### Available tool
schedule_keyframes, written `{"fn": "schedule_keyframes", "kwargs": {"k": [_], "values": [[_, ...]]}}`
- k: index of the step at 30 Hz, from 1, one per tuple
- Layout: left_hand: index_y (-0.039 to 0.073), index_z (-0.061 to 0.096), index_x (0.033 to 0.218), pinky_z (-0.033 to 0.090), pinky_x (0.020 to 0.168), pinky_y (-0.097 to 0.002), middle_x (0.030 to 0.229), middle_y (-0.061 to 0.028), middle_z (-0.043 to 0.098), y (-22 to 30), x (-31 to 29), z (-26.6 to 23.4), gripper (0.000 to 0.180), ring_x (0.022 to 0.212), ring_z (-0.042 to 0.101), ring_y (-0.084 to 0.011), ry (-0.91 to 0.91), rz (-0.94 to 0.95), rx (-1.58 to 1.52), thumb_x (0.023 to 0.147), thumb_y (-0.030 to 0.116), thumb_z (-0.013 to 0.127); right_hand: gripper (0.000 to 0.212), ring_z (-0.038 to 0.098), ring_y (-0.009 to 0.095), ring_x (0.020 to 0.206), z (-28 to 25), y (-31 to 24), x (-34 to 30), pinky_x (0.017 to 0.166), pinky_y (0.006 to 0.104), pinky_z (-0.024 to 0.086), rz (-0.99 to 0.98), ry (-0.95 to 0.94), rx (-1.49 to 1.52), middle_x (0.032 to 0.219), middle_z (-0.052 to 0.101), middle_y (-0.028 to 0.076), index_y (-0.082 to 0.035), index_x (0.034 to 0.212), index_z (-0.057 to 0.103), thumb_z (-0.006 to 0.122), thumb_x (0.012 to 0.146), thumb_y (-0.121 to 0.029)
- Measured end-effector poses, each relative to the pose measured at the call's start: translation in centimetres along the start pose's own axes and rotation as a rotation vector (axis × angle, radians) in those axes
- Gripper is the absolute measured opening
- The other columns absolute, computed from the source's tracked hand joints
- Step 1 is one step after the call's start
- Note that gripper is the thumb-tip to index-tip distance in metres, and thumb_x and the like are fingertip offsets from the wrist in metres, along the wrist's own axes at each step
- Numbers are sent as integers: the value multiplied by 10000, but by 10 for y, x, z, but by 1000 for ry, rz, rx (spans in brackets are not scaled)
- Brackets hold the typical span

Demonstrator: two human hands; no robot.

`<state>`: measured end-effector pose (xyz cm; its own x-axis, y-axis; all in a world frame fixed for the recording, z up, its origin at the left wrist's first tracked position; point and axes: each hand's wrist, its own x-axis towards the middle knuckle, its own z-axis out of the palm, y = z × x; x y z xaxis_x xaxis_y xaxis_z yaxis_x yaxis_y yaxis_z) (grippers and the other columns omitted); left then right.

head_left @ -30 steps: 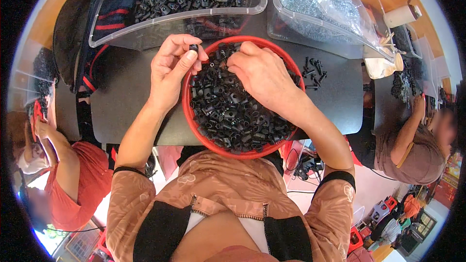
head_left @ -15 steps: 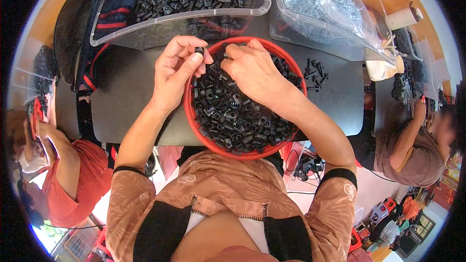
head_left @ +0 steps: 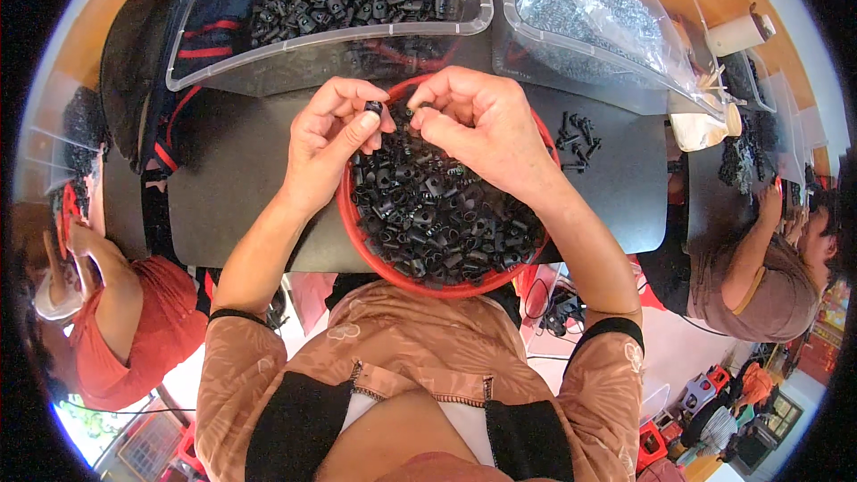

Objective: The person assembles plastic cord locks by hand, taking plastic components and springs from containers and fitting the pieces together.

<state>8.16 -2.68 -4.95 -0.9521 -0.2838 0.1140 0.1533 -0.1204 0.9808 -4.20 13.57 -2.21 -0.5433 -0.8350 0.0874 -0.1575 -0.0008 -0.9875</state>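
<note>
1. Dark grey table top fills the middle of your view, with a wooden floor showing beyond its far edge.
2. Your round red bowl sits at the near edge of the table, directly in front of you, heaped with small black plastic parts.
3. Your left hand is raised over the bowl's far left rim; its thumb and forefinger are pinched closed on one small black piece.
4. Your right hand is held over the bowl's far rim, just beside the left hand, fingers curled and closed on another black part, mostly hidden under the fingertips.
5. Behind the bowl stands a clear plastic bin full of the same black parts; to its right, a second clear bin holds a transparent bag of small grey parts.
6. A few loose black pieces lie on the table right of the bowl.
7. At the far left rests a dark bag with red trim.
8. Two other people sit nearby: one in red at your left, one in brown at your right.
</note>
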Motion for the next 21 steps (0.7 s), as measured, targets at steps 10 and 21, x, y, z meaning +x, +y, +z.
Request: {"fn": "schedule_keyframes", "kwargs": {"k": [10,21], "values": [[46,494,1153,434,634,-191,870,-45,622,5,1,0,265,700,523,-57,21,-14,-3,911,106,583,227,536,58,665,-1,-11,7,598,216,459,-154,-49,-239,893,635,43,-10,1110,628,547,897,-18],[36,444,1154,439,673,-213,863,-39,597,4,1,1,257,750,533,-73,-12,-32,-21,927,98,548,328,650,228,693,7,-18,14,635,329,502,-115,-79,-57,779,639,146,6,1155,479,543,835,38]]}}
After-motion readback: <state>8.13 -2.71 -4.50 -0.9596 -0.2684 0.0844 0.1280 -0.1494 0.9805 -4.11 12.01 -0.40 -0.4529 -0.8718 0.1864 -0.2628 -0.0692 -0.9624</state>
